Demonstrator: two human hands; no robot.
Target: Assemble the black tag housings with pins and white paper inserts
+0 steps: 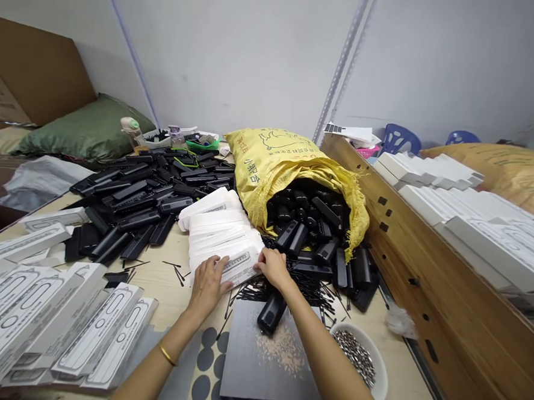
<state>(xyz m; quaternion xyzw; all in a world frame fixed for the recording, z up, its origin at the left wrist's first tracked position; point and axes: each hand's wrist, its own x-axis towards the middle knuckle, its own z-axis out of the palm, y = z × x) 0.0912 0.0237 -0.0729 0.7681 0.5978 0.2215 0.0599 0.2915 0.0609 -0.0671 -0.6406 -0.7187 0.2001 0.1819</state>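
Note:
A stack of flattened white cartons (pixel 224 236) lies in the middle of the table. My left hand (pixel 207 284) is at the left end of the nearest carton (pixel 239 269), fingers over its top and thumb along the lower edge. At its right end, my right hand (pixel 274 267) pinches the same carton, with thumb and index finger together. Below my right forearm, a black plastic device (pixel 271 314) rests on a grey board (pixel 243 355) strewn with small tan bits. Thin black sticks with widened ends (pixel 311 290) lie in a pile behind the board.
A yellow woven sack (pixel 278 158) spills black devices (pixel 296 235); more black devices (pixel 145 192) heap at the left. Folded white boxes (pixel 82 327) fill the front left. A white bowl (pixel 382 382) of small metal parts stands right. White boxes (pixel 494 244) line up beyond a wooden partition (pixel 399 256).

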